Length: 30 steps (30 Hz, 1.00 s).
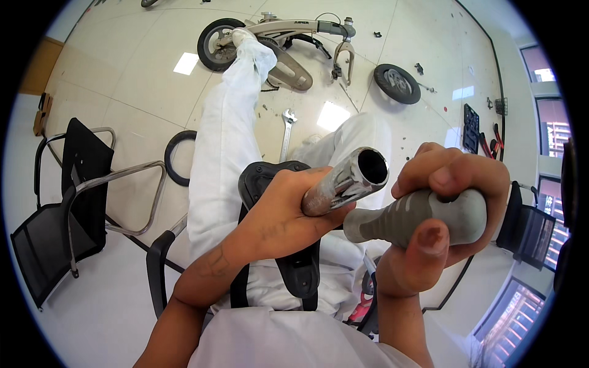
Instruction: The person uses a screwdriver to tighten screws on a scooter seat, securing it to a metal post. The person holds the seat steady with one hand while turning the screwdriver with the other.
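My left hand (279,211) is wrapped round a scuffed metal seat post (334,191), its open end tilted up toward me. Beneath that hand shows a black bicycle saddle (299,276), lying over my lap; its joint with the post is hidden. My right hand (466,184) grips the thick grey ribbed handle of a hand tool (417,218), which looks like a screwdriver. The handle's narrow end points left, close below the seat post. The tool's tip is hidden behind my left hand and the post.
A partly dismantled bicycle frame (288,27) lies on the tiled floor ahead, my foot against it. A loose wheel (397,84), an adjustable wrench (286,135), a tyre (178,158) and a black tool case (470,127) lie around. Black chairs (86,184) stand at the left.
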Tool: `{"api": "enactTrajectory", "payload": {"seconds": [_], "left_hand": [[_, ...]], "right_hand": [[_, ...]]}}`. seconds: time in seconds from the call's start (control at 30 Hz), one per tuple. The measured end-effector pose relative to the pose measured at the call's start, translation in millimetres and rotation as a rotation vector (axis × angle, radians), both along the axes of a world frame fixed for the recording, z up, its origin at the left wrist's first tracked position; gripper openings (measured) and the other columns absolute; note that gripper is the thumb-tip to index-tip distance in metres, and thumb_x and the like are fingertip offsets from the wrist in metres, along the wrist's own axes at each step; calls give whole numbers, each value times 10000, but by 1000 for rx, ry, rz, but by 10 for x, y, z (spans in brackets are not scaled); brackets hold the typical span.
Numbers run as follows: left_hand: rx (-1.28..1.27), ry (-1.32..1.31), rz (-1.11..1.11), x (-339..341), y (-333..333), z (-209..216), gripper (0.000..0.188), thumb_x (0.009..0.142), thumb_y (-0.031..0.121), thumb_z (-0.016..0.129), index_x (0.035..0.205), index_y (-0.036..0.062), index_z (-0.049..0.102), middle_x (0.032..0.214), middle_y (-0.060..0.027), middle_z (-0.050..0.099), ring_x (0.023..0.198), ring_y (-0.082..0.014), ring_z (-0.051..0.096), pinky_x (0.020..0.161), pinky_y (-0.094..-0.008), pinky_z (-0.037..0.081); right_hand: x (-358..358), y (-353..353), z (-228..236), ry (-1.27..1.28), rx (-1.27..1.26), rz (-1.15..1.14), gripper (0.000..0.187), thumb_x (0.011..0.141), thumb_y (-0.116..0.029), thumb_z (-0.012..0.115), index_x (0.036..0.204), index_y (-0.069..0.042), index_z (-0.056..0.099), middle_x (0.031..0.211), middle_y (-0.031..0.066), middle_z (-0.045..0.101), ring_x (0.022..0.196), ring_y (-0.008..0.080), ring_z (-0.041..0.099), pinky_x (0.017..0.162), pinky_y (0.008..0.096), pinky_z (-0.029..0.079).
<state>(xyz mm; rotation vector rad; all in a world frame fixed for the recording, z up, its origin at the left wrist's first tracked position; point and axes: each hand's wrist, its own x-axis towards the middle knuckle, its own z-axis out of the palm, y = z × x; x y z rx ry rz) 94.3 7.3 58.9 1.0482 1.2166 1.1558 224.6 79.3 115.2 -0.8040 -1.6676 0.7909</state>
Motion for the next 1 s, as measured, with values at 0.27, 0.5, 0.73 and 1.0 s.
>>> {"api": "enactTrajectory", "payload": {"seconds": [0.27, 0.5, 0.73, 1.0], "left_hand": [[-28, -64, -14, 9, 5, -15, 183, 842, 42, 712, 1005, -7, 645, 799, -124, 635, 694, -124, 476, 666, -307, 473], [0, -40, 1, -6, 7, 8, 186, 850, 63, 710, 1008, -9, 645, 771, -110, 619, 692, -116, 460, 657, -306, 468], [-35, -36, 3, -22, 5, 5, 192, 902, 152, 706, 940, -18, 624, 725, -69, 601, 660, -89, 477, 608, -292, 453], [-42, -110, 36, -7, 2, -15, 231, 928, 193, 701, 925, -23, 620, 711, -55, 600, 666, -78, 487, 601, -287, 457]], "right_hand": [[-12, 2, 3, -34, 3, -13, 559, 853, -568, 665, 960, -67, 441, 659, 70, 525, 551, 115, 440, 579, 265, 347], [-19, 25, -22, -23, -19, 24, 560, 856, -564, 678, 959, -63, 450, 669, 76, 537, 561, 125, 467, 582, 266, 365], [-38, -4, 17, -24, -77, 40, 592, 843, -586, 705, 955, -62, 453, 676, 80, 545, 569, 134, 489, 575, 264, 384], [-61, -14, 32, -8, -107, 44, 599, 829, -574, 729, 952, -52, 463, 681, 80, 541, 568, 138, 507, 571, 258, 399]]}}
